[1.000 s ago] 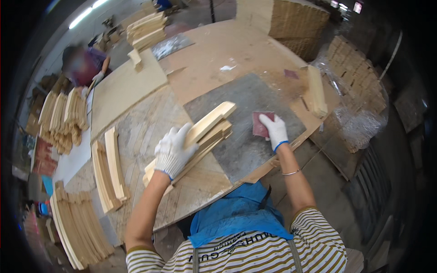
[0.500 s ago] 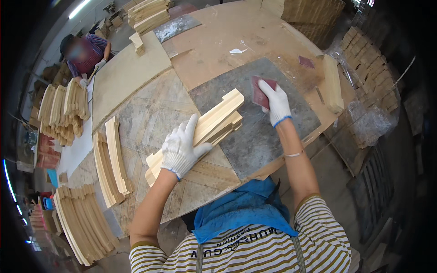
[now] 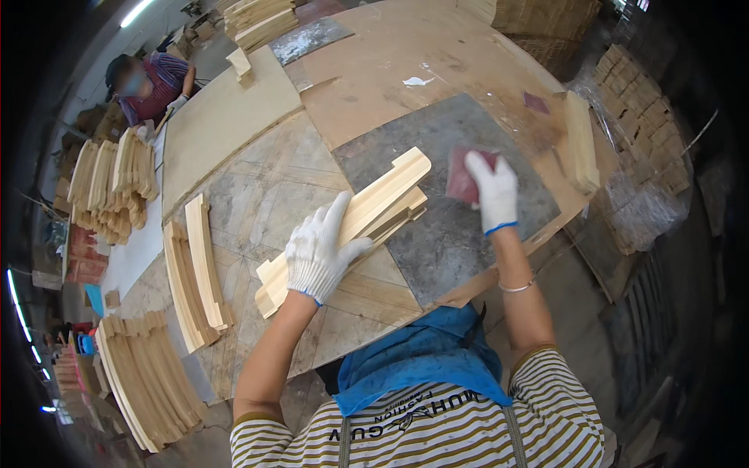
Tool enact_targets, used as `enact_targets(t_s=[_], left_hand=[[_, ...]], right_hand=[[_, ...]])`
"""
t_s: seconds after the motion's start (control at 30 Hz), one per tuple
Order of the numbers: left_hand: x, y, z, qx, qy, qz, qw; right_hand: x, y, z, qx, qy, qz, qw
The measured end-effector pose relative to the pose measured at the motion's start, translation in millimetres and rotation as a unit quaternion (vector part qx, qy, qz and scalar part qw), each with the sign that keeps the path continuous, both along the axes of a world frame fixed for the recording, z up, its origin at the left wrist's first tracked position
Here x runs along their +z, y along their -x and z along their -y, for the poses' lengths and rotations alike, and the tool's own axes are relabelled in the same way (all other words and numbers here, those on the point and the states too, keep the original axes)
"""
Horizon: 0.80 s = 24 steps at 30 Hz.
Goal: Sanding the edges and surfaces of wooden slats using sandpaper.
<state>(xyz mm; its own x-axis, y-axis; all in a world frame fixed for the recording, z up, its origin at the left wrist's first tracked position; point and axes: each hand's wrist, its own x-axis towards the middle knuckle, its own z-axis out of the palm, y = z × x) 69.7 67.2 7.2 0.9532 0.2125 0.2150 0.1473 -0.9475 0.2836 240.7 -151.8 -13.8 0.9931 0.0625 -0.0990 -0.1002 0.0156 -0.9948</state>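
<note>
My left hand (image 3: 316,253), in a white knit glove, is wrapped over a small stack of pale wooden pieces (image 3: 390,183) with notched ends. The stack lies slantwise on the worktable, its far end reaching over a dark grey sheet (image 3: 437,257). Off the far right end of the wood, my gloved right hand (image 3: 497,195) holds a dark red sheet of sandpaper (image 3: 462,178) between thumb and fingers. The sandpaper is apart from the wood and slightly blurred. Two curved wooden pieces (image 3: 207,261) lie to the left of my left hand.
Stacks of curved wooden pieces stand at the lower left (image 3: 148,382) and far left (image 3: 113,179). Another red sandpaper piece (image 3: 536,102) and upright wooden pieces (image 3: 581,144) are at the right. Across the table's far left corner, a co-worker (image 3: 156,82) is at work.
My right hand has moved right and a little nearer to me with the sandpaper, away from the wood's end. My left hand keeps its hold on the stack. The whole view has shifted slightly.
</note>
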Motion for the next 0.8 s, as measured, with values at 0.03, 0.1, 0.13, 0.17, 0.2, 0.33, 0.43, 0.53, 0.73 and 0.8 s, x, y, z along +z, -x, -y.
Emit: enact_targets(t_s=[0.03,0.1,0.13,0.17,0.2,0.33,0.43,0.53,0.73,0.8], left_hand=[[-1,2,-2,-0.009,-0.001,0.042,0.999],[13,1,2,0.024,0.019,0.036,0.999],[22,3,6,0.052,0.044,0.024,0.997],[31,7,8,0.052,0.044,0.026,0.997],[41,13,9,0.029,0.089,0.000,0.996],[57,42,-1,-0.048,0.244,-0.042,0.968],[70,61,-2,-0.259,0.297,-0.034,0.918],[75,58,15,-0.225,0.507,-0.063,0.830],[9,80,37,-0.038,0.943,-0.037,0.328],[-18,85,47,-0.024,0.953,-0.025,0.300]], right_hand=[[-2,-10,-2,-0.040,-0.065,0.115,0.990],[28,9,-12,-0.005,-0.069,0.193,0.979],[42,32,-19,0.061,-0.056,0.208,0.975],[50,50,-28,0.129,-0.044,0.222,0.966],[51,55,-33,0.129,0.080,0.417,0.896],[62,33,-33,0.086,0.077,0.463,0.879],[39,5,-14,0.176,0.250,0.374,0.875],[19,23,-24,0.170,0.081,0.258,0.948],[27,24,-12,0.068,-0.121,0.090,0.986],[24,31,-21,0.091,-0.088,0.108,0.986]])
